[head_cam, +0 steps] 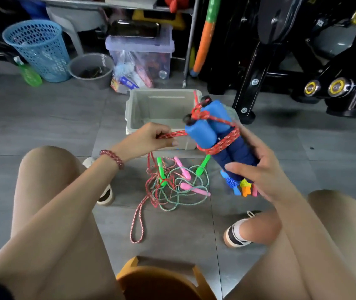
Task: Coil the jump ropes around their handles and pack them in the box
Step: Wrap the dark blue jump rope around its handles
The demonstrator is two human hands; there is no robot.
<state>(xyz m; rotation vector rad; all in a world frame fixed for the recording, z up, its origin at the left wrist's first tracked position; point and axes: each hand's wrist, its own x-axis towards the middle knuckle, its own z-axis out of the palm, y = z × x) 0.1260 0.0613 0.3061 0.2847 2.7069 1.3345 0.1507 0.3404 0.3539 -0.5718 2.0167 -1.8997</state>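
My right hand (257, 169) grips two blue foam handles (213, 135) held side by side, with several turns of red-and-white rope (224, 141) wound around them. My left hand (151, 138) pinches the same rope, pulled taut to the left of the handles. The rest of the red rope trails down to the floor in a long loop (137, 221). Behind my hands stands the beige box (142, 109), open. On the floor below lies a tangle of green and pink jump ropes (181, 185). A small coiled blue rope with colourful handles (240, 187) lies by my right hand.
A blue basket (40, 48), a grey bucket (90, 69) and a clear lidded bin (142, 55) stand at the back. Black gym equipment (291, 61) fills the back right. My knees flank the ropes, and an orange stool (161, 280) is under me.
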